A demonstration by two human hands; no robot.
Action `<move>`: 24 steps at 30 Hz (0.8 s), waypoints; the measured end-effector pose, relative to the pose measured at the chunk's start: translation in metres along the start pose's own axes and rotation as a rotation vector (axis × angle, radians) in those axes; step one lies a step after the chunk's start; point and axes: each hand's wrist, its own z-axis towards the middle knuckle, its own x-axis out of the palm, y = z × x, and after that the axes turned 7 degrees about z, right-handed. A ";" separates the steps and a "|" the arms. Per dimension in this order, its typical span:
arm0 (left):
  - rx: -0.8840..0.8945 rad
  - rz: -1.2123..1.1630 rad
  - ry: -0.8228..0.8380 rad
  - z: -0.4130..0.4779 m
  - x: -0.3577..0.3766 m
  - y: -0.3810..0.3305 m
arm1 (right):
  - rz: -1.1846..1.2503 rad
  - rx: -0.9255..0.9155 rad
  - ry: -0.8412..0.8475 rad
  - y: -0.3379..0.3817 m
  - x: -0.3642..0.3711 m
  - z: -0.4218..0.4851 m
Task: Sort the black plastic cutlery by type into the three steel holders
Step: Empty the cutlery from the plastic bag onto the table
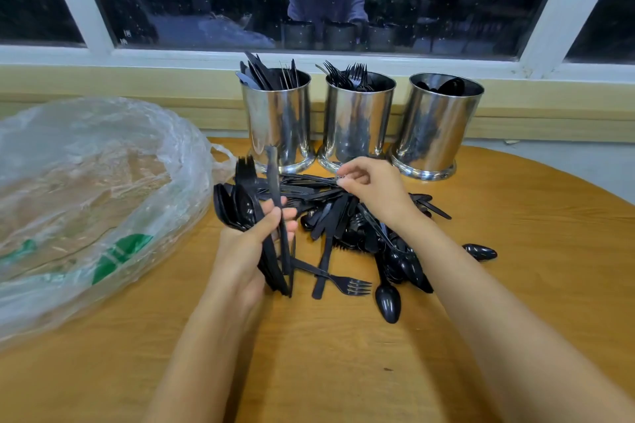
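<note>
The left hand [251, 251] was curled tight around a bunch of black cutlery [248, 204] and held it standing up: shiny spoon bowls on the left, a fork's prongs on top and a long flat knife beside them.

The right hand [374, 192] hung over the pile of cutlery [343, 227] with its fingers bent down. The thumb and first finger were close together at the thin handles on top, but it was not clear if they pinched one.

The pile lay on the wooden tabletop [515, 251] in front of the holders, all black and glossy and mixed up. A fork [350, 285] and a spoon [388, 302] lay at its near edge, and one more spoon [480, 252] lay apart on the right.

Three shiny steel holders stood in a row at the back. The left holder [278, 120] had knives, the middle holder [357, 120] had forks and the right holder [436, 127] had spoons. A crinkly clear plastic bag [86, 182] with green marks sat on the left.
</note>
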 end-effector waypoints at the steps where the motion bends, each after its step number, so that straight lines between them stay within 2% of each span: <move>1: 0.000 -0.020 -0.014 0.001 -0.001 -0.001 | -0.069 -0.009 0.025 -0.004 0.004 0.003; 7: -0.008 -0.029 -0.028 0.000 -0.003 -0.002 | -0.408 -0.130 0.221 -0.007 0.032 0.014; 9: -0.006 -0.019 -0.015 0.000 -0.003 -0.002 | -0.497 -0.168 0.226 -0.006 0.036 0.015; 11: -0.006 -0.014 -0.004 0.001 -0.003 -0.001 | -0.493 -0.235 0.151 -0.002 0.034 0.016; 15: -0.021 -0.019 0.001 0.002 -0.004 -0.001 | -0.163 -0.305 -0.141 0.022 0.011 0.022; 19: -0.040 -0.033 0.005 0.001 -0.003 -0.001 | 0.297 -0.183 -0.358 0.046 -0.021 0.012; 22: -0.054 -0.039 0.020 0.000 -0.001 0.000 | 0.559 -0.104 -0.451 0.054 -0.033 -0.011; 24: -0.055 -0.049 0.031 -0.001 0.001 0.001 | 0.703 -0.010 -0.436 0.055 -0.034 -0.027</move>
